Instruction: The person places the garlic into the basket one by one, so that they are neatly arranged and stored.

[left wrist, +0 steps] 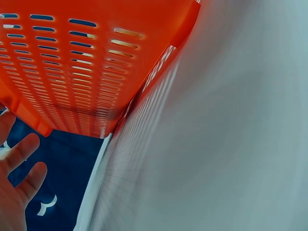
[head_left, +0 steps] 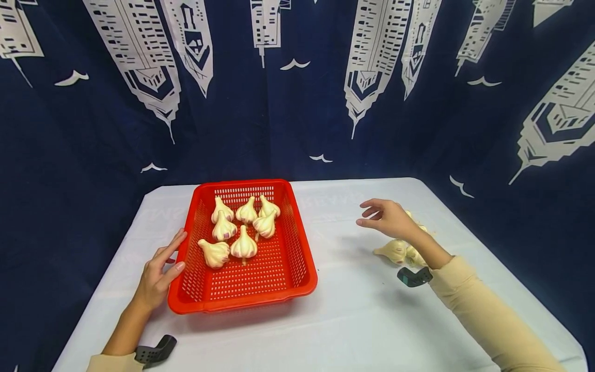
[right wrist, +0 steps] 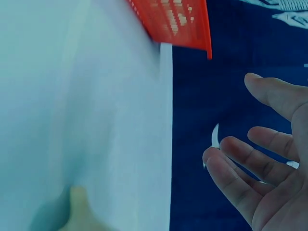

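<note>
A red plastic basket (head_left: 304,258) with slotted walls stands left of the middle of the table, with several garlic bulbs (head_left: 244,243) inside it. At its left rim, my left hand (head_left: 155,274) rests with the fingers extended against the edge. My right hand (head_left: 388,219) hovers over the right part of the table, fingers loosely bent and nothing between them. Beneath and behind it lie more garlic bulbs (head_left: 394,251), partly hidden by the hand and forearm. In the right wrist view, one garlic bulb (right wrist: 82,216) shows blurred at the bottom, apart from the fingers.
A white cloth covers the table (head_left: 344,320). Behind it hangs a dark blue curtain (head_left: 260,119) with white building prints. Each wrist wears a black band device, one on the left (head_left: 157,351) and one on the right (head_left: 415,277).
</note>
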`<control>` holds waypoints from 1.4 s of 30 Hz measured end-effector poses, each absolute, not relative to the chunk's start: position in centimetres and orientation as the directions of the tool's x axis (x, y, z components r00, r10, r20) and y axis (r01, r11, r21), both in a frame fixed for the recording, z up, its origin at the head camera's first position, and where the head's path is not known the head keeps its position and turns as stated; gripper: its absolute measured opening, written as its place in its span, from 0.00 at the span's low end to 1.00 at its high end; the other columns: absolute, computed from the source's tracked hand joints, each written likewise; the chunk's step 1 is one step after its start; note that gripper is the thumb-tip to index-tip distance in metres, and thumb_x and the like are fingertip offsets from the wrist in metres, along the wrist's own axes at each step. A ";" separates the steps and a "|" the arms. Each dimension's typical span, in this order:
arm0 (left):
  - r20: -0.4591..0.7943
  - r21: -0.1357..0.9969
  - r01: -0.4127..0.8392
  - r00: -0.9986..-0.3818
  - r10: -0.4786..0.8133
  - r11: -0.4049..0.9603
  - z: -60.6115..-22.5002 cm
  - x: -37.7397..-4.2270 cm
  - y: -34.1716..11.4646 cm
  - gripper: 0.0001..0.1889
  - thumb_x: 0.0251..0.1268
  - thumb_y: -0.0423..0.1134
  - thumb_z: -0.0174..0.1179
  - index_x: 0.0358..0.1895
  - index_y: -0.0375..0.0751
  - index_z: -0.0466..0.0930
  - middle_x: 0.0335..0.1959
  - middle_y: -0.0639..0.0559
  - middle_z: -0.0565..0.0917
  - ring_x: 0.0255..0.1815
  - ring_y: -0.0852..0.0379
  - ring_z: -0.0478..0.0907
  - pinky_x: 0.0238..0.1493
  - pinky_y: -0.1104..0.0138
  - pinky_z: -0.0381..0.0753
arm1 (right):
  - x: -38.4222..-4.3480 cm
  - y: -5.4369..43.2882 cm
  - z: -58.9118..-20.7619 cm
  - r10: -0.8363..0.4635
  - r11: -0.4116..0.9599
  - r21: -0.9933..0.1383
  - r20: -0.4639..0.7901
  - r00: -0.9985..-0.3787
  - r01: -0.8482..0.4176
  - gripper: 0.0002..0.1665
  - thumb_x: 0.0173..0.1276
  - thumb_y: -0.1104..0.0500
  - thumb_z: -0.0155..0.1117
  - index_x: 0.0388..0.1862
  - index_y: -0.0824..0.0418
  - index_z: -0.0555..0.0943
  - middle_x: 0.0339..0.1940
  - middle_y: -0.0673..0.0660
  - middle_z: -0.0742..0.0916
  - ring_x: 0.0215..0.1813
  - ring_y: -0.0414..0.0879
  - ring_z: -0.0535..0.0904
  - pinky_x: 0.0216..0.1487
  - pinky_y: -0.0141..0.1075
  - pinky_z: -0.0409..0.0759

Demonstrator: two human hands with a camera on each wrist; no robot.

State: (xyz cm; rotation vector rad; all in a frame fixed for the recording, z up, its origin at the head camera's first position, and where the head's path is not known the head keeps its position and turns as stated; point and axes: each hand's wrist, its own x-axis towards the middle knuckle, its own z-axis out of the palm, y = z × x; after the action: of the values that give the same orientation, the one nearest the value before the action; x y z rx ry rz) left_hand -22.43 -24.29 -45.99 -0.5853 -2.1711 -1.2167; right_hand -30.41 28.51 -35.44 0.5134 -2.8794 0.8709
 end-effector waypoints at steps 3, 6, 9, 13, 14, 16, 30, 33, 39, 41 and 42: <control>0.671 0.614 0.620 -0.736 0.091 0.489 -46.1 -22.5 -24.2 0.33 0.54 0.30 0.54 0.69 0.38 0.71 0.70 0.41 0.70 0.51 0.68 0.69 0.45 0.76 0.67 | -30.0 29.9 -35.8 -0.281 0.789 -0.515 0.181 -0.943 -0.334 0.32 0.62 0.51 0.73 0.58 0.69 0.79 0.44 0.63 0.88 0.43 0.55 0.85 0.45 0.48 0.82; 0.672 0.613 0.621 -0.735 0.091 0.488 -46.2 -22.5 -24.2 0.33 0.54 0.29 0.54 0.69 0.37 0.72 0.70 0.42 0.70 0.51 0.67 0.69 0.45 0.76 0.67 | -29.6 31.3 -36.2 -0.266 0.800 -0.509 0.174 -0.948 -0.317 0.32 0.61 0.50 0.74 0.58 0.69 0.78 0.45 0.64 0.88 0.44 0.56 0.84 0.46 0.49 0.81; 0.672 0.613 0.619 -0.735 0.090 0.491 -46.3 -22.5 -24.2 0.33 0.54 0.29 0.55 0.69 0.37 0.72 0.70 0.42 0.70 0.51 0.68 0.69 0.45 0.76 0.67 | -29.2 32.5 -36.6 -0.255 0.806 -0.510 0.159 -0.954 -0.300 0.33 0.61 0.50 0.73 0.58 0.70 0.78 0.46 0.66 0.87 0.45 0.57 0.84 0.47 0.49 0.81; 0.670 0.615 0.616 -0.737 0.086 0.491 -46.1 -22.4 -24.2 0.33 0.54 0.29 0.55 0.69 0.37 0.71 0.70 0.42 0.70 0.51 0.68 0.69 0.45 0.76 0.67 | -28.6 33.8 -37.0 -0.242 0.805 -0.523 0.143 -0.960 -0.281 0.33 0.62 0.50 0.73 0.58 0.71 0.77 0.47 0.68 0.86 0.46 0.59 0.84 0.47 0.50 0.82; 0.669 0.616 0.616 -0.738 0.085 0.491 -46.1 -22.4 -24.2 0.33 0.54 0.30 0.55 0.69 0.37 0.71 0.70 0.41 0.70 0.51 0.68 0.69 0.45 0.76 0.66 | -28.5 34.0 -37.2 -0.238 0.805 -0.526 0.140 -0.961 -0.275 0.33 0.62 0.51 0.73 0.58 0.71 0.77 0.47 0.69 0.86 0.46 0.59 0.83 0.48 0.50 0.81; 0.668 0.619 0.614 -0.740 0.084 0.490 -46.0 -22.3 -24.2 0.33 0.54 0.30 0.54 0.69 0.38 0.71 0.70 0.41 0.70 0.51 0.68 0.69 0.45 0.76 0.66 | -28.2 34.4 -37.4 -0.231 0.808 -0.527 0.131 -0.964 -0.265 0.34 0.62 0.51 0.73 0.59 0.71 0.77 0.48 0.69 0.86 0.47 0.60 0.83 0.48 0.51 0.81; 0.671 0.620 0.617 -0.737 0.079 0.485 -45.9 -22.3 -24.0 0.33 0.55 0.29 0.54 0.69 0.37 0.71 0.71 0.43 0.70 0.50 0.68 0.69 0.45 0.77 0.67 | -27.6 35.5 -38.7 -0.176 0.833 -0.532 0.005 -0.984 -0.151 0.42 0.55 0.53 0.78 0.64 0.73 0.73 0.50 0.69 0.84 0.51 0.62 0.81 0.51 0.53 0.79; 0.674 0.618 0.619 -0.735 0.079 0.485 -45.8 -22.2 -24.0 0.33 0.55 0.29 0.54 0.69 0.37 0.71 0.71 0.43 0.70 0.50 0.68 0.69 0.45 0.77 0.66 | -27.7 35.4 -39.0 -0.175 0.844 -0.515 -0.003 -0.985 -0.149 0.43 0.53 0.55 0.80 0.63 0.73 0.74 0.51 0.70 0.84 0.52 0.62 0.79 0.54 0.55 0.77; 0.666 0.623 0.610 -0.742 0.076 0.490 -45.7 -22.1 -23.9 0.33 0.55 0.30 0.53 0.69 0.37 0.71 0.71 0.44 0.70 0.50 0.68 0.69 0.45 0.78 0.66 | -27.9 35.7 -39.9 -0.189 0.858 -0.483 0.016 -0.982 -0.173 0.43 0.49 0.58 0.82 0.62 0.72 0.75 0.54 0.71 0.82 0.54 0.64 0.78 0.53 0.56 0.77; 0.665 0.624 0.609 -0.743 0.076 0.489 -45.8 -22.2 -23.9 0.33 0.55 0.30 0.54 0.69 0.37 0.71 0.71 0.44 0.70 0.50 0.68 0.69 0.45 0.78 0.66 | -27.9 35.8 -40.2 -0.202 0.857 -0.479 0.027 -0.979 -0.190 0.42 0.49 0.59 0.81 0.61 0.72 0.75 0.52 0.71 0.82 0.53 0.65 0.79 0.53 0.55 0.77; 0.665 0.624 0.609 -0.743 0.076 0.489 -45.8 -22.2 -23.9 0.33 0.55 0.30 0.54 0.69 0.37 0.71 0.71 0.43 0.70 0.50 0.68 0.69 0.45 0.78 0.66 | -27.9 35.9 -40.3 -0.209 0.855 -0.478 0.032 -0.977 -0.199 0.41 0.49 0.59 0.81 0.60 0.73 0.75 0.52 0.71 0.82 0.53 0.66 0.79 0.52 0.55 0.78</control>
State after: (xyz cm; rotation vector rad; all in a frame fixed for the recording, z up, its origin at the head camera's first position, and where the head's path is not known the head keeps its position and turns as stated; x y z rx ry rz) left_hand -22.18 -23.94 -45.80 -0.5626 -2.1683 -1.2251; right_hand -27.91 35.87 -40.27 0.3351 -3.0459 0.7819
